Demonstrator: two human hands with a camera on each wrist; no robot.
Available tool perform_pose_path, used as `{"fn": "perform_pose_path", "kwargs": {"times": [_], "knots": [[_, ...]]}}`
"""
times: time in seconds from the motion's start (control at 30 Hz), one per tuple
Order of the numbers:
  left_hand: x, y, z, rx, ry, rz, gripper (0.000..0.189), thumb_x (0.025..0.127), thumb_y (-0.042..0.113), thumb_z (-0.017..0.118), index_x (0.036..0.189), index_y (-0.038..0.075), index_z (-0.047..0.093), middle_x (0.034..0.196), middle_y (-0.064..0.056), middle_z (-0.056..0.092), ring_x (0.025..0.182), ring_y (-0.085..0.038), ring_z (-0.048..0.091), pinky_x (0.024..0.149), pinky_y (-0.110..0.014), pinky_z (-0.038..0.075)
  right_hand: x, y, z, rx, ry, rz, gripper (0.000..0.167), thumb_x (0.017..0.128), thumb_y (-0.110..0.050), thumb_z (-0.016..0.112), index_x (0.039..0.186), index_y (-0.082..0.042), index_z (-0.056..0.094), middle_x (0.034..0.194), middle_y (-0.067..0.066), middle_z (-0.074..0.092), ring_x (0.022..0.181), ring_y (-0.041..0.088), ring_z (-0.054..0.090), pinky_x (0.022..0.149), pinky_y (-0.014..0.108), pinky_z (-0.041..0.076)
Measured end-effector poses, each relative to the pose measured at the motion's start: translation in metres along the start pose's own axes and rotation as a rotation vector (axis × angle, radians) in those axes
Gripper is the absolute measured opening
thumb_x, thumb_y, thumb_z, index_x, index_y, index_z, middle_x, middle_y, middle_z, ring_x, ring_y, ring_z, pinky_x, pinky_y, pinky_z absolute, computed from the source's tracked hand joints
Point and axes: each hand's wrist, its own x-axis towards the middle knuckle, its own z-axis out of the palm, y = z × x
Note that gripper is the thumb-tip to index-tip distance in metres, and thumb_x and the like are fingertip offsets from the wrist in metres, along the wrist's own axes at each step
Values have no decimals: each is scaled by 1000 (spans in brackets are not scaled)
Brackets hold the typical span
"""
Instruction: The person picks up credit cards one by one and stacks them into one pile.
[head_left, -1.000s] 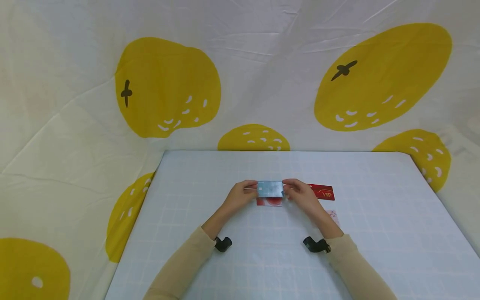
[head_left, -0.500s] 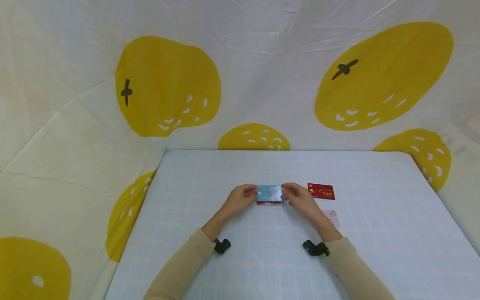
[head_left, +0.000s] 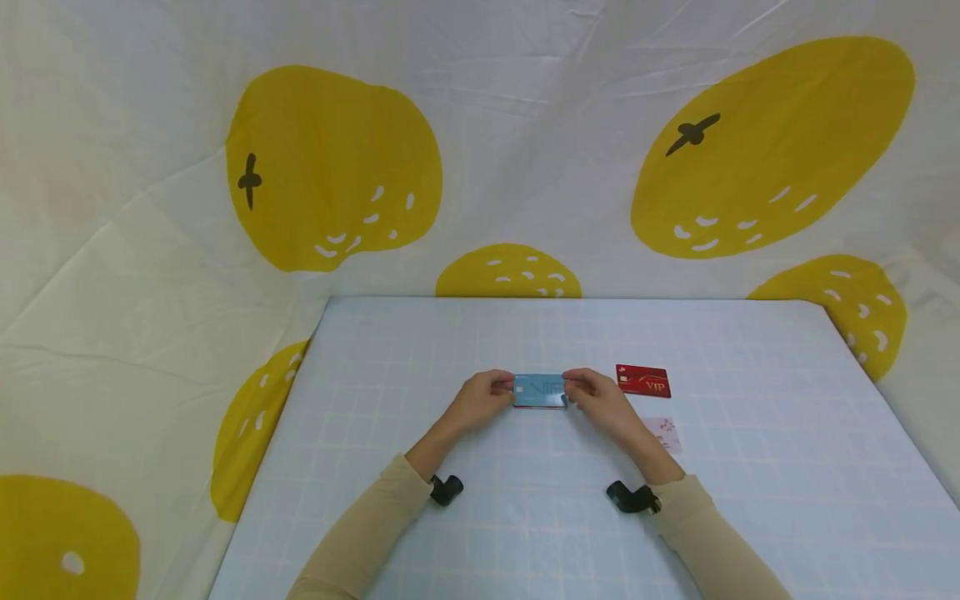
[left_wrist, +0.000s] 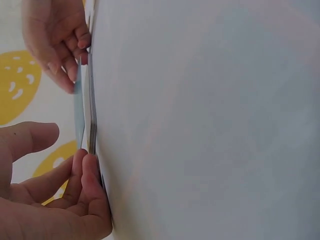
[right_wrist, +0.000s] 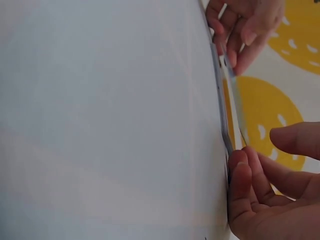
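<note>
A light blue bank card (head_left: 538, 389) lies flat between my two hands near the table's middle. My left hand (head_left: 478, 398) holds its left end with curled fingers, and my right hand (head_left: 597, 398) grips the right end in the same way. Seen edge-on in the left wrist view, the blue card (left_wrist: 78, 110) stands a thin gap above a small stack of cards (left_wrist: 92, 117). Fingertips of both hands also sit at the ends of that stack. The left thumb (left_wrist: 42, 136) is raised away from the card, and so is the right thumb (right_wrist: 295, 137).
To the right of my right hand lies a red VIP card (head_left: 643, 381). A pale pink flowered card (head_left: 663, 433) is nearer, partly covered by my right wrist. The table (head_left: 420, 533) has a pale checked cloth; a fruit-print curtain (head_left: 525, 150) hangs behind it.
Both hands have brought the blue card down and toward me, over the red-and-white card below, which is now almost wholly covered. The VIP and pink cards have not moved.
</note>
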Motion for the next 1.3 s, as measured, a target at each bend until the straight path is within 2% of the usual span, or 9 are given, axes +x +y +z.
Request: {"fn": "perform_pose_path", "kwargs": {"times": [0.67, 1.3], "knots": [[5, 3, 0, 67, -18, -13, 34, 96, 19, 64, 125, 0, 66, 113, -7, 69, 104, -19, 64, 91, -35, 51, 1, 1, -1, -42, -18, 0, 34, 102, -24, 59, 132, -8, 61, 115, 8, 63, 98, 25, 59, 84, 34, 53], [3, 7, 0, 74, -21, -17, 36, 96, 21, 66, 124, -2, 66, 109, -6, 69, 102, -18, 63, 90, -34, 51, 1, 1, 0, -83, -11, -10, 35, 101, -24, 60, 131, -7, 62, 116, 9, 64, 97, 25, 58, 82, 34, 53]]}}
